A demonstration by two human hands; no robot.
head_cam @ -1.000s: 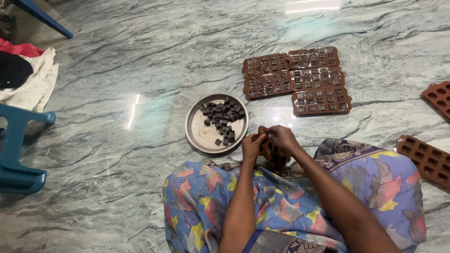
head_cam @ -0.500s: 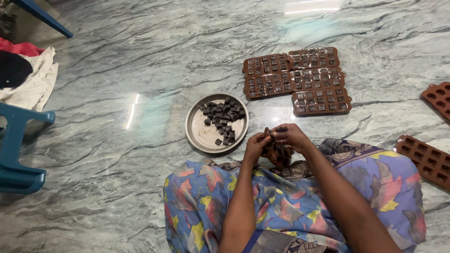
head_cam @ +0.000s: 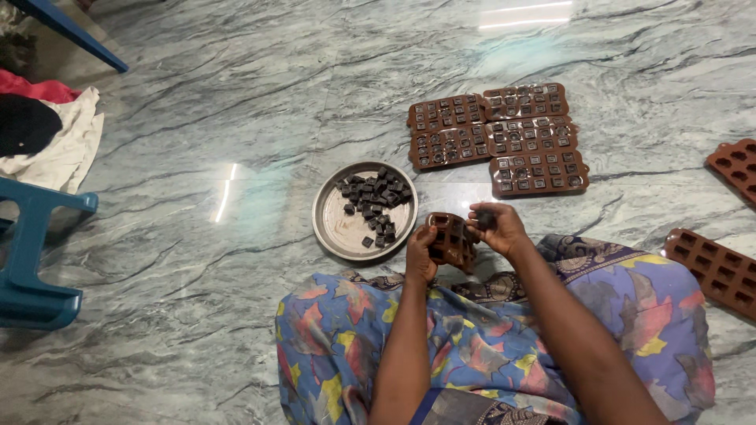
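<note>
Left hand (head_cam: 420, 253) gripping a bent brown mould (head_cam: 451, 241); right hand (head_cam: 496, 227) pinched on a small dark piece (head_cam: 485, 219), just beside the mould's right edge. Round metal plate (head_cam: 333, 228) of dark squares lying close to the left, nearer the left hand. Filled moulds (head_cam: 498, 136) farther ahead on the marble floor (head_cam: 197, 118). Mould's underside hidden; piece's shape hard to make out.

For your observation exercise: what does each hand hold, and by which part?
Left hand grips the brown mould by its left edge. Right hand pinches a dark chocolate piece between its fingertips.
</note>
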